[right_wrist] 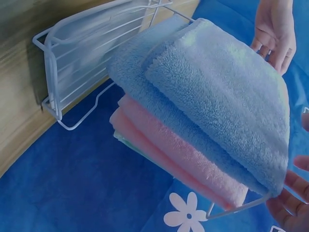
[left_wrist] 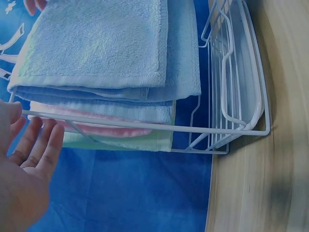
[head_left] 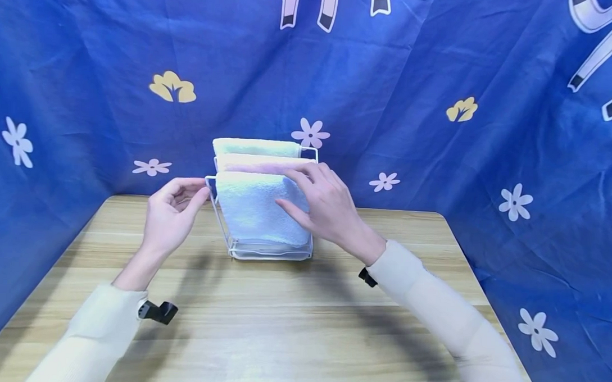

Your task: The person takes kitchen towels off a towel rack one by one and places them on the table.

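I'm looking at a white wire rack (head_left: 271,258) that is standing near the middle of the frame on a wooden table (head_left: 260,335). Three folded towels are leaning in it: a blue towel (head_left: 259,212) in front, a pink towel (head_left: 256,167) next, and a pale green towel (head_left: 257,147) at the back. Left of middle, the left hand (head_left: 168,214) is pinching the rack's top corner with its thumb and bent fingers. Right of middle, the right hand (head_left: 331,206) is touching the blue towel's top right corner, its fingers lying loosely apart, gripping nothing. A blue curtain (head_left: 230,53) with white flowers is filling the frame's top.
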A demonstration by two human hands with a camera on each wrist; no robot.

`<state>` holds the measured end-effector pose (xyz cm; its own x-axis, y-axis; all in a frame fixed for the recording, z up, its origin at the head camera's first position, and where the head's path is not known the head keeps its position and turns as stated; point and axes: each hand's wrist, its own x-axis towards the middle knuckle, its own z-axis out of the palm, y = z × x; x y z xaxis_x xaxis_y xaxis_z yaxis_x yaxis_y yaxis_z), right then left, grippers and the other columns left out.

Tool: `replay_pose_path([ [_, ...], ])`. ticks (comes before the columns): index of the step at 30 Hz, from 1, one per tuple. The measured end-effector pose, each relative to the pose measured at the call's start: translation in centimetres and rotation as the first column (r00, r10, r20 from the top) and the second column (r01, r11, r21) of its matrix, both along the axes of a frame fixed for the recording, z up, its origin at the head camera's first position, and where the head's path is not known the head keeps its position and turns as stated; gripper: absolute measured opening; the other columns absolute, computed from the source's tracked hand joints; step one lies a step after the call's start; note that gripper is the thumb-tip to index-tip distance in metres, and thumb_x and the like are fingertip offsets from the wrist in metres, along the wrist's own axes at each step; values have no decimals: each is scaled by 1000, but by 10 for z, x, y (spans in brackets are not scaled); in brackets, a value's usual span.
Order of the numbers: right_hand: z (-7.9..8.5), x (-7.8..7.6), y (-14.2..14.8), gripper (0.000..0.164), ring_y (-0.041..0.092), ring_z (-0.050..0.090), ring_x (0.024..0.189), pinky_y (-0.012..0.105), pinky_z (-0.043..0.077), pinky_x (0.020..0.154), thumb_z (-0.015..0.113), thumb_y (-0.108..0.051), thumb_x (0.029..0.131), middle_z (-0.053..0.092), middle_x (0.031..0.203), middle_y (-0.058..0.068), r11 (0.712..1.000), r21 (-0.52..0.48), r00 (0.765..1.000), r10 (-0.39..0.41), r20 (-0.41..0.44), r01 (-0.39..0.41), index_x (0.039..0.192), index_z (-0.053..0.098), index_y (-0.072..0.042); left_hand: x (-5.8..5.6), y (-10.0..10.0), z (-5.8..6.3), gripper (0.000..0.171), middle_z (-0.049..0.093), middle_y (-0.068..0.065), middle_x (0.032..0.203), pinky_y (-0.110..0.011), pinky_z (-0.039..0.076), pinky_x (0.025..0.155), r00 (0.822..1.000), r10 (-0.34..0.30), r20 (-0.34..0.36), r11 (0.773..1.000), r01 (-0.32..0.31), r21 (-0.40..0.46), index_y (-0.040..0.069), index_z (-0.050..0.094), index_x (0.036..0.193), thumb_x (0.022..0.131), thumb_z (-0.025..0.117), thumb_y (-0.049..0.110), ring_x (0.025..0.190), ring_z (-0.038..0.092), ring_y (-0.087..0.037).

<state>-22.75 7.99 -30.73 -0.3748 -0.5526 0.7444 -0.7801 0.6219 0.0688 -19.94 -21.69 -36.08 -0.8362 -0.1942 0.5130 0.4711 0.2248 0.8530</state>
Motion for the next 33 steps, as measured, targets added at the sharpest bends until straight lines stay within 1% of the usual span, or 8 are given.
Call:
replay_pose_path([
  [3,1,-4,-6,43,25,66,101,34,58,82,77,-40,96,72,115,7,1000,16,1000,-11,-5,11,128,73,-11,-2,2,1,10,75,16,88,-10,61,77,1000,9,-4,1000,-9,3,4,74,108,98,72,3,77,73,4],
  [12,5,-12,-19,32,21,60,81,29,52,68,72,-43,99,69,99,3,995,72,996,-71,-50,74,117,75,-17,-7,4,2,9,75,6,86,-10,61,74,999,26,-27,1000,-26,8,2,73,103,98,74,8,75,71,3],
  [15,6,-15,-22,30,21,59,80,29,51,66,71,-44,100,67,95,2,993,83,995,-85,-49,89,115,75,-19,-7,5,2,8,75,10,86,-10,61,74,999,34,-24,999,-34,-3,2,73,102,98,74,8,75,71,4],
  [18,6,-17,-25,29,20,57,78,28,50,65,71,-44,100,65,92,2,991,94,996,-88,-28,91,116,77,-20,-7,4,2,4,73,17,84,-8,60,74,999,45,-13,999,-45,-17,3,73,101,98,73,5,75,70,5],
  [21,7,-19,-27,29,20,56,76,28,49,63,71,-44,101,64,90,2,991,105,996,-87,4,86,117,78,-20,-7,4,2,4,72,20,84,-7,59,74,999,49,-4,999,-49,-23,4,73,101,97,73,3,75,71,4],
  [25,8,-21,-29,30,20,56,76,29,49,62,69,-44,101,63,89,2,989,123,995,-92,35,87,112,78,-18,-7,3,2,4,73,18,84,-8,60,74,999,45,-3,999,-45,-17,4,73,101,97,74,5,75,71,3],
  [29,9,-22,-28,30,20,58,78,30,51,64,70,-45,101,63,88,2,988,127,994,-90,60,82,105,78,-16,-8,3,2,6,75,11,86,-9,60,73,999,39,-9,999,-39,-17,3,73,101,98,75,8,74,71,3],
  [33,9,-23,-27,30,20,58,79,30,52,65,72,-44,99,63,88,2,992,108,993,-74,89,64,105,79,-15,-8,2,3,5,75,12,86,-9,60,72,999,33,-7,999,-33,-23,3,73,101,98,74,6,74,70,3],
])
